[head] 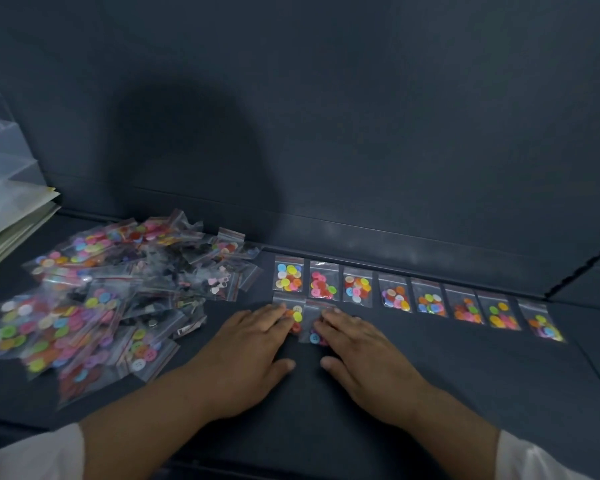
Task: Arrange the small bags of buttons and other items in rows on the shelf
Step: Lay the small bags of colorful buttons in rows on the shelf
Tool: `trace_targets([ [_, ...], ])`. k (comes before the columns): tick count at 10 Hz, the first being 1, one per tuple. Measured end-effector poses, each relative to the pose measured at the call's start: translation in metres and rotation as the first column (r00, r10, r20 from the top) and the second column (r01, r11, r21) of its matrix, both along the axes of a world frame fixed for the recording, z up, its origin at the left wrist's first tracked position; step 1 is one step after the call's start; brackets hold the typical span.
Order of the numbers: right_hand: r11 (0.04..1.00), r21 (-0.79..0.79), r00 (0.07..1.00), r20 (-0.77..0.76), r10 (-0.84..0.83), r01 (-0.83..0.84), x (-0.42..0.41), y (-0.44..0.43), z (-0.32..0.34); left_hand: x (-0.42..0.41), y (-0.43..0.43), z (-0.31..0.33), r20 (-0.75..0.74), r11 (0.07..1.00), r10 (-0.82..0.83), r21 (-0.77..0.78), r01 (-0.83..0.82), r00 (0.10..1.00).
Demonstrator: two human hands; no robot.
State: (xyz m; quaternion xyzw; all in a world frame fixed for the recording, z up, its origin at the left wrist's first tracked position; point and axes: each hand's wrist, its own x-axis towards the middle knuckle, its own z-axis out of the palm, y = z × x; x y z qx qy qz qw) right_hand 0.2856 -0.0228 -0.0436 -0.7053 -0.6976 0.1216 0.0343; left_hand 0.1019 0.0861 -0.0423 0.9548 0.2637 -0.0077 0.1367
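Note:
A row of several small clear bags of coloured buttons [395, 296] lies along the back of the dark shelf [447, 393], from the centre to the right. In front of its left end lie two more bags. My left hand [246, 348] rests flat with its fingertips on the left one [297, 315]. My right hand [357, 344] lies flat with its fingertips on the right one [314, 336]. A big loose heap of button bags [94, 299] covers the shelf's left side.
A stack of clear plastic sheets and folders [11, 188] stands at the far left. The dark back wall [361, 133] rises right behind the row. A seam in the shelf [582, 268] runs at the right edge.

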Motion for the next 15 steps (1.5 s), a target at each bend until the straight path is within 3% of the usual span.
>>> trace_targets([
  [10, 0.997, 0.076, 1.0, -0.022, -0.017, 0.018, -0.004, 0.007, 0.016, -0.007, 0.002, 0.009, 0.064, 0.997, 0.043, -0.066, -0.039, 0.997],
  [13, 0.988, 0.125, 0.996, 0.015, 0.091, -0.092, -0.044, 0.054, 0.029, -0.051, 0.025, 0.019, 0.087, 0.977, 0.193, 0.073, -0.2, 0.977],
  [15, 0.964, 0.159, 0.977, 0.017, 0.214, -0.214, -0.102, 0.095, 0.032, -0.107, 0.042, 0.026, 0.109, 0.934, 0.338, 0.081, -0.347, 0.935],
])
